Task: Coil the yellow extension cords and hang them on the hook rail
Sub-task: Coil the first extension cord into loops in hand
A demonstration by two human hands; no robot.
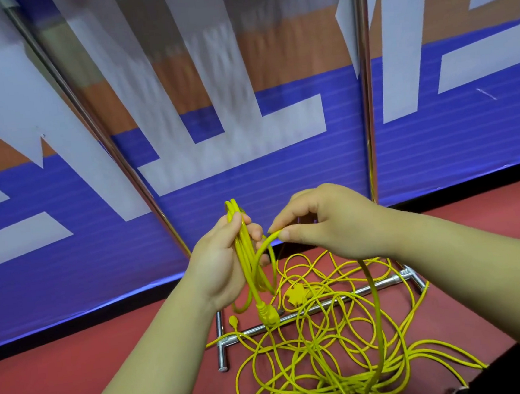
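Observation:
My left hand [223,263] grips a small coil of yellow extension cord [247,257], a few loops standing upright with the plug [268,315] hanging below. My right hand [320,223] pinches the same cord between thumb and forefinger just right of the coil. From that pinch the cord arcs down into a loose tangled heap of yellow cord [328,348] on the red floor. A yellow socket block [295,295] lies in the heap. No hooks are in view.
A chrome rack stands in front of me, its base bar [318,308] under the heap and its uprights [368,93] rising before a blue, white and orange banner wall [99,242]. A dark object [519,369] sits at the lower right.

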